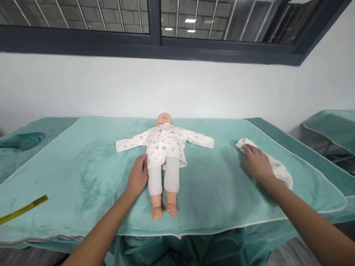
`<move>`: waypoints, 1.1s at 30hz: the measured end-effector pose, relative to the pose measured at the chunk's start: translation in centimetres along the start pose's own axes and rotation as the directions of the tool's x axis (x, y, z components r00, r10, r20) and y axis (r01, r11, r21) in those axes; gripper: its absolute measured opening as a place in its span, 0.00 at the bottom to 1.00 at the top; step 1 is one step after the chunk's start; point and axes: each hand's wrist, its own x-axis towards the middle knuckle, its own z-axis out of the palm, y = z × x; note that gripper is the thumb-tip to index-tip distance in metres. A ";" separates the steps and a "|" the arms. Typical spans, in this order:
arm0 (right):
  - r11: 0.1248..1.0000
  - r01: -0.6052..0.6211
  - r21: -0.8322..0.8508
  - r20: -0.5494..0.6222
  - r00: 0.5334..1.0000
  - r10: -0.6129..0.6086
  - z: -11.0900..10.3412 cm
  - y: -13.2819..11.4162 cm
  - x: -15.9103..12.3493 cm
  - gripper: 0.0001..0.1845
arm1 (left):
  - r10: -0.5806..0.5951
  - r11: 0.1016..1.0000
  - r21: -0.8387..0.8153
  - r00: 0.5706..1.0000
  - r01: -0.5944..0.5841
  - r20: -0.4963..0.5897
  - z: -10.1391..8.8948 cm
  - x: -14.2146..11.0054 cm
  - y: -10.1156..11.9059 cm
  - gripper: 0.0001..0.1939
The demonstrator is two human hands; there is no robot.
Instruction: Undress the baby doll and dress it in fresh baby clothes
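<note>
A baby doll (164,155) lies on its back in the middle of a teal blanket (83,170), arms spread, in a white patterned top and pale leggings. My left hand (138,176) rests beside the doll's hip, fingers together and touching the hem of the top and the leggings. My right hand (256,161) lies flat on a folded white patterned garment (279,168) to the doll's right, fingers stretched over its near end.
The blanket covers a padded table against a white wall under a dark-framed window. A yellow measuring tape (23,209) lies at the front left edge. Another teal-covered table (332,127) stands at the right, and a teal pillow (22,140) sits at the far left.
</note>
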 end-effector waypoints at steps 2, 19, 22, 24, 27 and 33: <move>0.999 -0.007 -0.042 0.046 0.999 0.009 -0.1 0.6 1.3 0.23 | 0.037 0.999 0.031 0.999 -0.036 -0.018 0.1 -0.4 0.0 0.19; 0.620 -0.002 0.784 0.164 0.965 -0.204 -5.8 -10.0 3.4 0.16 | -0.194 0.903 -0.342 0.958 0.259 0.212 -1.8 -2.3 0.4 0.34; 0.351 -0.247 0.903 0.328 0.925 -0.194 -7.8 -16.1 2.6 0.20 | -0.207 0.855 -0.424 0.947 0.298 0.247 -1.4 -2.0 0.8 0.36; 0.290 -0.354 0.889 0.407 0.902 -0.147 -8.2 -19.4 2.6 0.22 | -0.209 0.819 -0.488 0.949 0.303 0.237 -1.0 -1.8 1.0 0.37; 0.327 -0.365 0.872 0.422 0.898 -0.124 -7.6 -22.4 3.1 0.26 | -0.239 0.766 -0.558 0.947 0.321 0.217 -0.4 -1.4 1.1 0.36; 0.149 -0.319 0.936 0.339 0.931 -0.136 -5.9 -23.7 4.3 0.30 | -0.265 0.663 -0.677 0.946 0.320 0.187 0.6 0.1 1.5 0.36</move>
